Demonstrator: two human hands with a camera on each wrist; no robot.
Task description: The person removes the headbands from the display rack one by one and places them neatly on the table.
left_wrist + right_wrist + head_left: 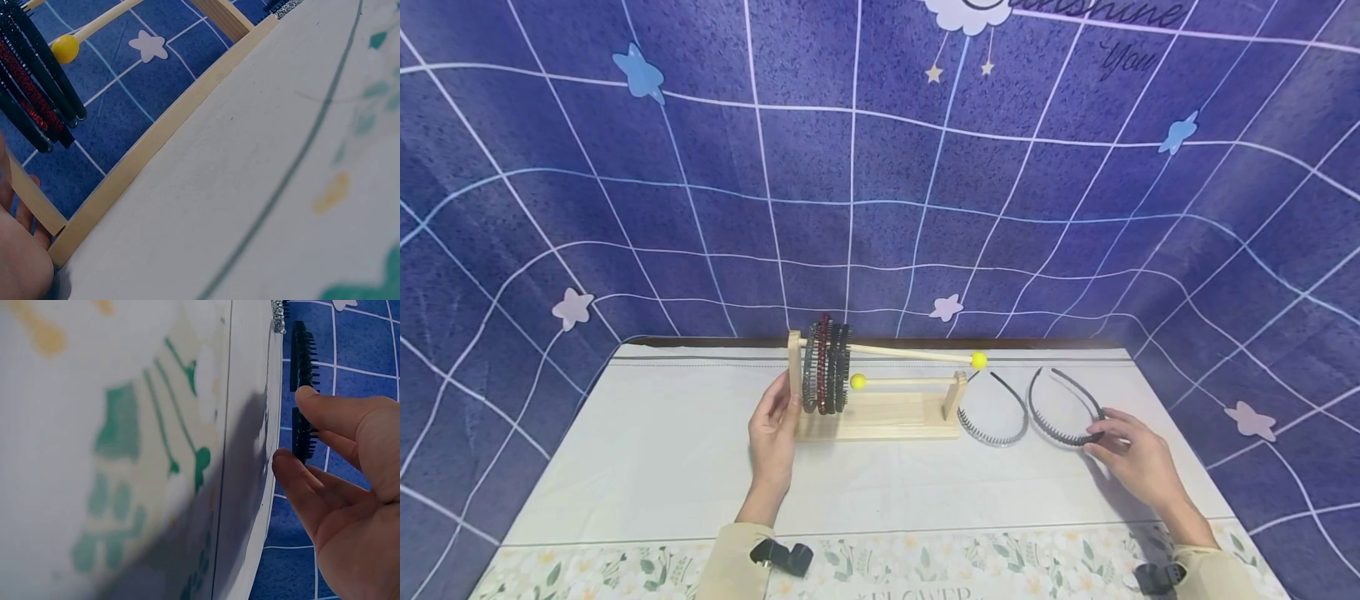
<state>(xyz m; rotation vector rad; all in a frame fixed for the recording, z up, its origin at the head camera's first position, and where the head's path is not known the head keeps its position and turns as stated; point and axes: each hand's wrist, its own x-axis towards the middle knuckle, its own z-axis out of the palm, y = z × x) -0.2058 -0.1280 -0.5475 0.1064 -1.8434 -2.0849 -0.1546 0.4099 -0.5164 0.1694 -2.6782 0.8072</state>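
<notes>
Right of the pale wooden two-rod rack (887, 410), my right grip (1131, 458) is pinching a black, toothed plastic headband (300, 369); my left grip (775, 429) is holding the rack. The headband is seeming light, springy, best pinched mid-curve.

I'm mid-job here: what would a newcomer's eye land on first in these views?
Probably the blue starred backdrop filling the head view's upper part. Next, the wooden headband stand at centre, with two yellow balls and a bunch of dark and red headbands near its left end. To its right, the right hand pinches a black toothed headband.
</notes>
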